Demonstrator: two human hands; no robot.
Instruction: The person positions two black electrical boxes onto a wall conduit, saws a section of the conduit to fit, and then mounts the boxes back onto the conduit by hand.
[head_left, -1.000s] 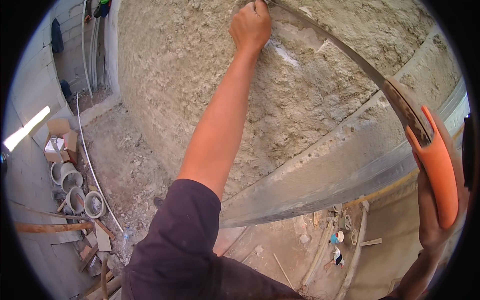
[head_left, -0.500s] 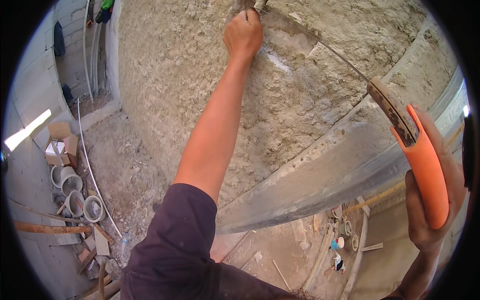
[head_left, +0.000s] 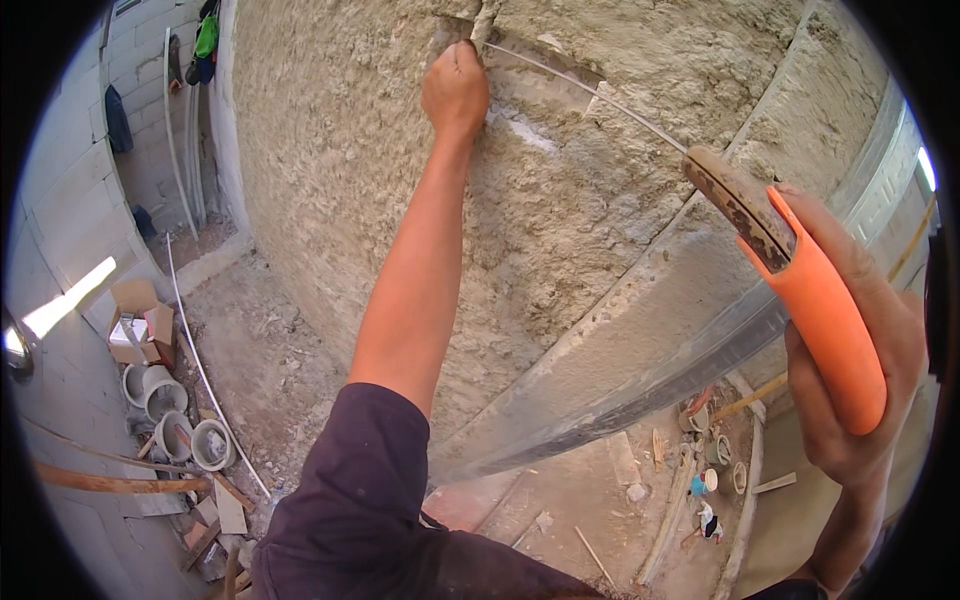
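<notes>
My right hand (head_left: 860,350) wraps round the orange handle (head_left: 835,330) of what looks like a hand saw. Its dirty brown front part (head_left: 740,205) leads into a long, thin blade (head_left: 600,95), seen edge-on. The blade runs up and left across the rough wall (head_left: 560,230) to beside my left hand (head_left: 456,90). That arm is stretched out, and the fist is closed against the wall at a shallow recess. A narrow, mud-coloured stick-like piece (head_left: 485,18) stands just above the fist. What the left fingers grip is hidden.
Far below on the left are several mortar buckets (head_left: 212,444), an open cardboard box (head_left: 142,322) and a white pipe (head_left: 205,370). A smooth grey ledge (head_left: 600,370) crosses under the wall. Lower right, more buckets (head_left: 718,450) and timber (head_left: 665,520) lie on the ground.
The orange-handled saw and my right hand have shifted left in view. My left hand appears slightly lower and further left, as the whole view has moved. Both hands keep their grip.
</notes>
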